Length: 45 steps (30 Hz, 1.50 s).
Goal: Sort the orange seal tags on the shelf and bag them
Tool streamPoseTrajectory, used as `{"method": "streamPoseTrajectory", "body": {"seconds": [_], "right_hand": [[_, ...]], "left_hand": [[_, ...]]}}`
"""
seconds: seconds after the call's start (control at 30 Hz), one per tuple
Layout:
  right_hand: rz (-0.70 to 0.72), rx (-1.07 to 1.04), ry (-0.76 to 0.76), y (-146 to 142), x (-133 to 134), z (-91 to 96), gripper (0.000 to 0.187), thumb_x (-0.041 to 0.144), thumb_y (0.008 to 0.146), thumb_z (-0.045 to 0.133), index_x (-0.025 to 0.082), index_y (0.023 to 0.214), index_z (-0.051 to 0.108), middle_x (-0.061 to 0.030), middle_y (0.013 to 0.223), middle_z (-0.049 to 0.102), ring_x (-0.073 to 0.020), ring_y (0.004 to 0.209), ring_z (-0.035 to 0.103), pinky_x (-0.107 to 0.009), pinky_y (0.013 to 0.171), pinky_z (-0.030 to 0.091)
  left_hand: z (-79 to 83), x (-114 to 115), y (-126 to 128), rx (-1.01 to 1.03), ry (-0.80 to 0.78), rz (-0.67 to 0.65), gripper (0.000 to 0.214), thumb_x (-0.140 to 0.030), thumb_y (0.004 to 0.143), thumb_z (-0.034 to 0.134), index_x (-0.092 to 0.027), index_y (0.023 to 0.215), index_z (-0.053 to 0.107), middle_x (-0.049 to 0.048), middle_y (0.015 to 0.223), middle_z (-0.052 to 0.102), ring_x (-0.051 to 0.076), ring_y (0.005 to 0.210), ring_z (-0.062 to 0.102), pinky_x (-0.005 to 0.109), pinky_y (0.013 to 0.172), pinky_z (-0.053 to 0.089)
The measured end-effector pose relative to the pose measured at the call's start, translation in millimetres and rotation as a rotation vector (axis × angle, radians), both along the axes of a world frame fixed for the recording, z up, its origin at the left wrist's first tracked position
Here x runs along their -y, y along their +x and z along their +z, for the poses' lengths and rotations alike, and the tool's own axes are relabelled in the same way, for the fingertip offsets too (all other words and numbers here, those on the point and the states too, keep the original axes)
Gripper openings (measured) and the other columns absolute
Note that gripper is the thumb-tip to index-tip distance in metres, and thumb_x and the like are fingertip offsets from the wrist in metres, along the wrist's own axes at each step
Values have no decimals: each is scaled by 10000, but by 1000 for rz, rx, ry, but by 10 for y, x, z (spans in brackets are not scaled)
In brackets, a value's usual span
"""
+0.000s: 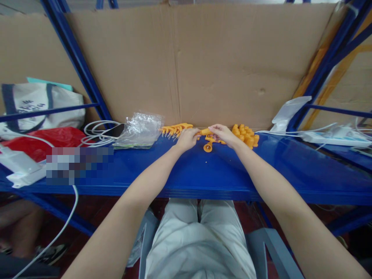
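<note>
Blue metal counter [203, 174] set in a racking frame, brown cardboard sheet [203, 58] as back wall. Nearest: person's lap in pale trousers [197, 240], seated, both forearms stretched forward over the counter. Mid-counter, left hand [187, 138] is curled closed around one end of a small orange plastic part [205, 132]; right hand [222, 133] pinches the other end, fingers bent down over it. Both hands meet on the same piece, lifted just off the surface. Directly below it, an orange ring-ended piece [208, 147] lies on the counter, touching or nearly touching the held part, can't tell which.

Progress, judged from the piles: left of the hands a row of orange pieces with springs [176, 129]; right of them a heap of chunkier orange pieces [245, 135]. Which pile is finished and which is stock is unclear; looks mid-batch, one unit in hand, plenty left either side.

Further left: crinkled clear plastic bag [141, 130], coiled white cable [99, 133], red bag [43, 141], tote bag [37, 104]. Far right: white power strip [325, 137], white pouch [287, 112].
</note>
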State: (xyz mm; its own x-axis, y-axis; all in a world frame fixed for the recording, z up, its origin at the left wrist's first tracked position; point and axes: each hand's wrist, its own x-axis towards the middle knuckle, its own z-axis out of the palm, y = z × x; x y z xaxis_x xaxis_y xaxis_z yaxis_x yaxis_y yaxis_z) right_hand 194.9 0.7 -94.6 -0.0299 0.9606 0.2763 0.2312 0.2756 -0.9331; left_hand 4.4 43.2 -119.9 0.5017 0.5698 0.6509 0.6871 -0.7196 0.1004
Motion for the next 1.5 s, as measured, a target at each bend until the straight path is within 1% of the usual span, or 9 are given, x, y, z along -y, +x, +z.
{"method": "streamPoseTrajectory", "body": {"seconds": [0.1,0.27,0.43,0.7,0.83,0.93,1.17,1.33,1.5], "right_hand": [[64,22,29,54,-19,-13,149,206,872,723,190,830,581,38,642,616,-58,483,500,-160,458,414],[141,110,91,158,-147,-101,226,186,769,778,208,877,581,10,805,656,-104,665,622,-199,568,511],[184,329,212,247,-224,-171,272,196,756,719,215,981,568,3,909,649,-130,725,617,-267,638,541],[10,786,484,204,-196,-136,310,123,783,612,200,1081,574,-78,1104,674,-229,994,635,-394,906,505],[-38,933,556,177,-139,-87,365,71,803,537,197,1144,572,-118,1221,645,-245,1079,628,-387,927,486],[-72,1008,576,166,-87,-60,360,77,830,504,194,1161,583,-130,1220,655,-260,1101,623,-397,911,483],[-85,1090,516,72,-75,-107,311,273,914,562,197,1206,637,-143,1252,681,-308,1178,586,-486,978,437],[-38,1134,479,8,-74,-115,278,239,946,525,226,1186,666,-115,1211,708,-285,1164,603,-459,978,430],[-52,1201,474,-5,-52,-99,245,184,920,565,203,1144,663,-130,1166,714,-294,1133,602,-451,947,420]], "left_hand": [[2,-8,-9,-15,-10,14,202,-124,880,564,-165,993,727,91,986,770,247,954,704,339,858,497],[-8,-28,-25,-73,1,39,206,-141,884,563,-171,1007,726,95,1027,770,250,985,697,353,881,496],[-13,-24,-35,-117,12,41,186,-158,892,547,-184,948,722,88,1004,765,251,1002,689,362,893,491],[34,81,15,-143,-74,93,210,-170,926,507,-172,962,715,101,1026,763,250,993,691,361,889,491],[44,99,34,-108,-85,103,207,-172,928,509,-167,969,711,100,999,762,241,947,693,333,844,495],[41,99,33,-95,-84,96,193,-186,925,522,-171,955,711,92,965,762,234,909,695,324,819,495],[27,124,44,-138,-46,51,183,-188,913,543,-166,957,720,101,986,767,245,957,700,337,851,492],[19,151,77,-177,-26,27,215,-216,929,527,-166,963,734,105,963,768,251,959,704,337,837,488],[12,155,85,-179,-30,24,211,-227,916,540,-174,950,741,108,951,773,267,958,707,356,835,487]]}}
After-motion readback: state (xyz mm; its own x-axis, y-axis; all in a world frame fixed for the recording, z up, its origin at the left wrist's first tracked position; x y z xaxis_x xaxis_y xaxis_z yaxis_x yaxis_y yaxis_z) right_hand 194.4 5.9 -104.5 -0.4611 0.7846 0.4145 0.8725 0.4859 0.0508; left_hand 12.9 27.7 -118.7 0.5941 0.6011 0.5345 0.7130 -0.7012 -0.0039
